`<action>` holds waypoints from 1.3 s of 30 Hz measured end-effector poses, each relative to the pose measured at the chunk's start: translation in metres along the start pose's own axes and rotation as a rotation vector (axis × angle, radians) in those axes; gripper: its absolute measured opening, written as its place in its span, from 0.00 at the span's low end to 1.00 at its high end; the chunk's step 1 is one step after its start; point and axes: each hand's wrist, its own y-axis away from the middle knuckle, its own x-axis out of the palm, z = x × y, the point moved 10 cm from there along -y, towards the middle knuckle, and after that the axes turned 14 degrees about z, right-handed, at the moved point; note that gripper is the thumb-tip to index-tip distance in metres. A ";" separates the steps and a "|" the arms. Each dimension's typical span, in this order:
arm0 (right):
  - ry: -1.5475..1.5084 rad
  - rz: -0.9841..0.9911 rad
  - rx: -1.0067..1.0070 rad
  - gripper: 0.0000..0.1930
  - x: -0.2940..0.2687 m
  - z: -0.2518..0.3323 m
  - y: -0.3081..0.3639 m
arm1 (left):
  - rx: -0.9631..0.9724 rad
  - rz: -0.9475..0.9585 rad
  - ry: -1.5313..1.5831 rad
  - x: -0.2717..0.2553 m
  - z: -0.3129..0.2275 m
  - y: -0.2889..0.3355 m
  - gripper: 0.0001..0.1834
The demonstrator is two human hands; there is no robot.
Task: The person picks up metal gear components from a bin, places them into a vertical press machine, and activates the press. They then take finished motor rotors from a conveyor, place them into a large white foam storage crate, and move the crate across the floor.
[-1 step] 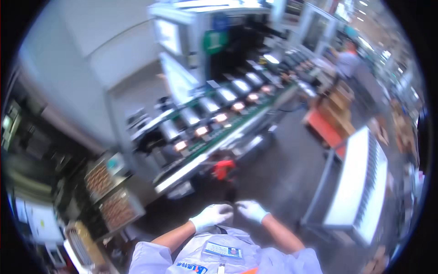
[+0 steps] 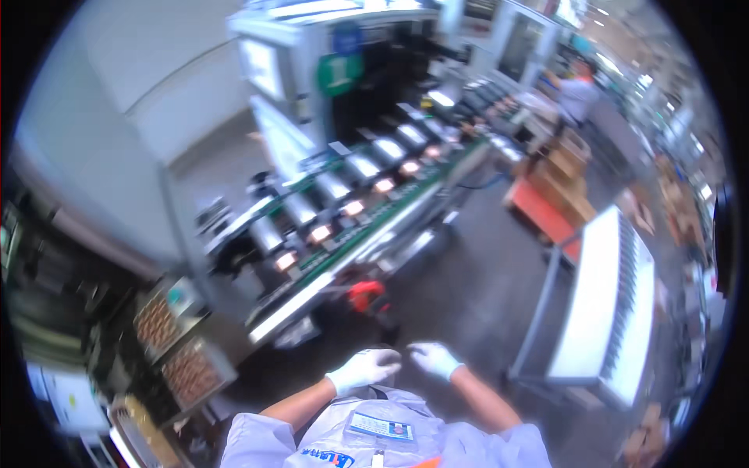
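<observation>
In front of my waist are my two white-gloved hands, close together with a narrow gap between them. My left hand (image 2: 365,371) has its fingers curled inward; anything inside them is hidden. The fingers of my right hand (image 2: 434,361) are bent toward the left one, and what they hold, if anything, does not show. Just beyond the hands is a red and black object (image 2: 367,297), too blurred to name, beside the conveyor line (image 2: 290,308). Along that line sit several flat shiny metal pieces (image 2: 333,185) and a row of small glowing lights (image 2: 353,208).
Trays of small brownish parts (image 2: 195,373) stand at the left. A white slanted rack (image 2: 587,312) is on the right, with cardboard boxes (image 2: 568,168) and a red-orange box (image 2: 544,209) behind it. A co-worker (image 2: 577,97) stands at the far right of the line.
The whole surroundings have shifted slightly left in the view, and the picture is somewhat less smeared. My hands keep nearly the same place and pose.
</observation>
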 end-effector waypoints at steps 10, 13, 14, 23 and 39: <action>-0.226 -0.256 0.748 0.21 -0.098 -0.305 0.188 | 0.340 0.396 -0.089 0.039 -0.224 -0.280 0.26; -0.280 -0.227 0.695 0.23 -0.141 -0.346 0.161 | 0.353 0.266 0.088 0.011 -0.229 -0.344 0.28; -0.229 -0.153 0.591 0.22 -0.155 -0.359 0.141 | 0.325 0.255 0.218 0.005 -0.228 -0.366 0.32; -0.095 -0.027 0.271 0.20 -0.394 -0.477 0.048 | 0.271 -0.088 0.545 -0.058 -0.314 -0.564 0.46; -0.851 -0.192 -0.489 0.26 -0.872 -0.439 -0.070 | 0.206 -1.273 0.476 -0.357 -0.427 -0.620 0.53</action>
